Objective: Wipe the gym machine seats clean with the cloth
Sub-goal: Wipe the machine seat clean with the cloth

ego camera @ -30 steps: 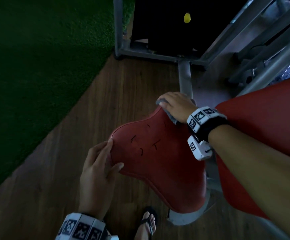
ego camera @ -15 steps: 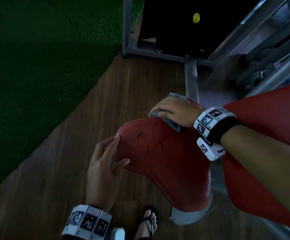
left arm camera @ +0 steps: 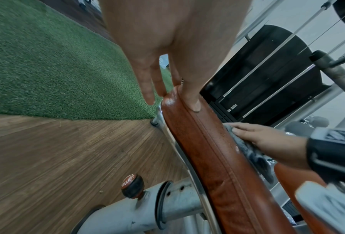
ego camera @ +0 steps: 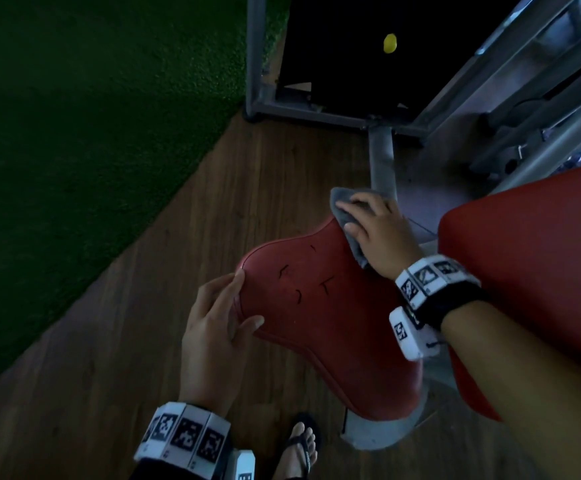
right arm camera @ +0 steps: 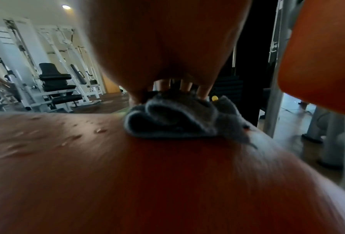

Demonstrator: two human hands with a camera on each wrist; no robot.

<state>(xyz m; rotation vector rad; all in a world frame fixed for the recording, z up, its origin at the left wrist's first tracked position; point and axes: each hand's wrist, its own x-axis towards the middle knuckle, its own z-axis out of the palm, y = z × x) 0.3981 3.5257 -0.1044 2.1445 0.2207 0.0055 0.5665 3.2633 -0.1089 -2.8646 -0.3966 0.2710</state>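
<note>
A red padded seat (ego camera: 327,323) with small cracks fills the middle of the head view. My right hand (ego camera: 375,230) lies flat on a grey cloth (ego camera: 342,202) and presses it onto the seat's far corner. The right wrist view shows the cloth (right arm camera: 173,120) bunched under my fingertips (right arm camera: 185,86), with droplets on the seat (right arm camera: 147,174). My left hand (ego camera: 219,317) rests on the seat's near left edge, thumb on top and fingers straight along the side. From the left wrist, the seat (left arm camera: 207,150) is seen edge-on under my left hand (left arm camera: 147,55), with the cloth (left arm camera: 245,148) further along.
A red back pad (ego camera: 541,254) stands right of the seat. The grey machine frame (ego camera: 380,157) and a black weight stack with a yellow pin (ego camera: 390,43) lie beyond. Green turf (ego camera: 91,133) borders the wooden floor (ego camera: 178,237). My sandalled foot (ego camera: 299,448) and an adjustment knob (left arm camera: 132,184) are below.
My right hand has slid the cloth from the seat's notch toward the far corner. The left hand has stayed on the near edge.
</note>
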